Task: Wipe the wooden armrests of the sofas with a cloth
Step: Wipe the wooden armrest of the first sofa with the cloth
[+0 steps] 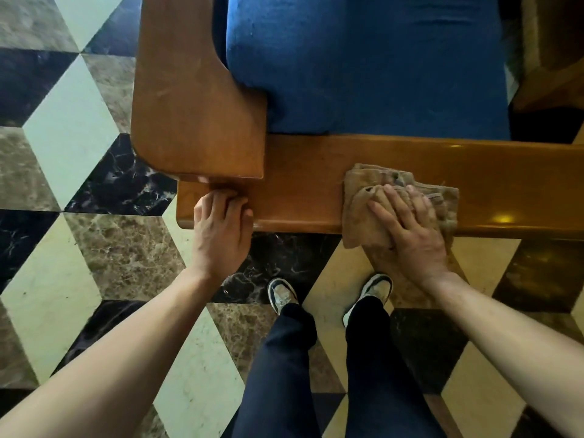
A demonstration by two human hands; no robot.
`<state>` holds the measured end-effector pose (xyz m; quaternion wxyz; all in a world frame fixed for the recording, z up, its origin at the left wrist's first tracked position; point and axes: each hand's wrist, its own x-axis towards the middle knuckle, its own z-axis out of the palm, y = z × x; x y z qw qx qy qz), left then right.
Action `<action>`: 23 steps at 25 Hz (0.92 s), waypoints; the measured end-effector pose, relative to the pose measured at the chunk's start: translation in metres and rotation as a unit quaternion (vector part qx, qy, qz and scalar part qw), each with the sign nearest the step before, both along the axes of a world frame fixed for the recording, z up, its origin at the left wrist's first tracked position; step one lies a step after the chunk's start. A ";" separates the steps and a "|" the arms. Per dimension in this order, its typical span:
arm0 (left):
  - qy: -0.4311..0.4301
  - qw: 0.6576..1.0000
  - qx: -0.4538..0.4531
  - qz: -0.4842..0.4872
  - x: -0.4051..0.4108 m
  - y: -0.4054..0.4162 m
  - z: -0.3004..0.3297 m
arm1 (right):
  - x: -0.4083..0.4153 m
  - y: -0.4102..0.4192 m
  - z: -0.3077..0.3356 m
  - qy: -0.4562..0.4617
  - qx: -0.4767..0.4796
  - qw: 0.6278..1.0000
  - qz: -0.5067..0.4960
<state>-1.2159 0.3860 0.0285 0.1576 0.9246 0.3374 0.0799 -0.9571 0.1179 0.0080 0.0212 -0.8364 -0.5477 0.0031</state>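
Note:
A glossy wooden rail [316, 191] of the sofa runs left to right in front of me. A tan cloth [363, 184] lies bunched on its top, draping over the near edge. My right hand [407, 229] presses flat on the cloth, fingers spread. My left hand [221, 226] rests on the rail's left end with its fingers curled against the edge of a broad wooden armrest [189, 105], which reaches away from me beside the blue cushion [379, 64].
The floor [69, 121] is polished marble in a cube pattern of black, cream and brown. My shoes [282, 294] stand close to the rail. Another wooden piece [550, 74] shows at the upper right.

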 end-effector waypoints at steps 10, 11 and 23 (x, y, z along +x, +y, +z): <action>0.017 0.999 0.023 -0.041 0.004 -0.009 -0.008 | -0.066 0.132 -0.006 0.041 -0.016 0.991 0.130; 0.021 0.998 0.037 -0.042 0.007 -0.014 -0.007 | -0.051 0.119 -0.004 0.041 -0.013 0.991 0.131; -0.002 0.979 0.001 -0.206 0.216 -0.156 -0.005 | 0.229 -0.137 0.010 0.087 0.031 0.940 -0.327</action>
